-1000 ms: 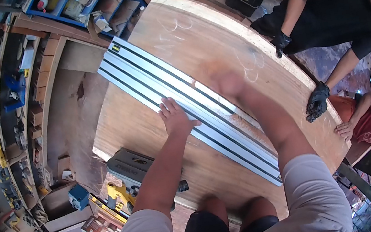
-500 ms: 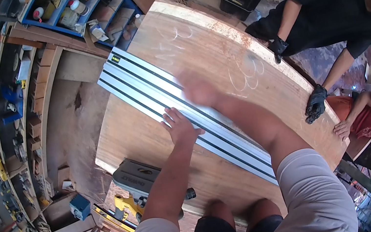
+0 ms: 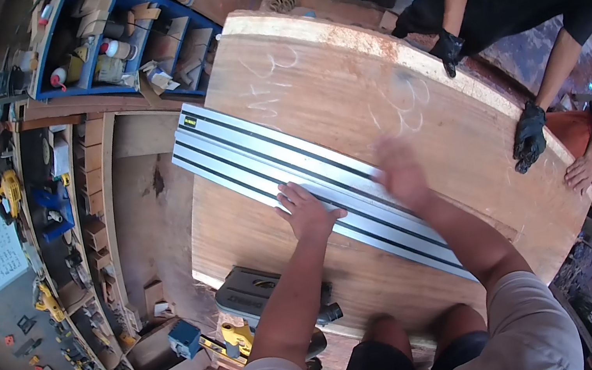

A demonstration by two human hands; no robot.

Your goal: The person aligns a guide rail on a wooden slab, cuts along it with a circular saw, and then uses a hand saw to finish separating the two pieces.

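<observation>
Lying diagonally across the wooden slab [image 3: 375,92], the guide rail [image 3: 294,173] has its far end at the slab's left edge, with bare wood open beyond it. Left hand [image 3: 305,211] rests flat on the rail, fingers spread, gripping nothing. Right hand [image 3: 401,174] (blurred) is over the rail's far side; grip unclear. A co-worker's gloved hand [image 3: 529,136] rests on the slab's right edge.

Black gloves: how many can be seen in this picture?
2. One black glove is at the slab's far right edge; the other glove rests nearer, on that edge. More may be hidden.
</observation>
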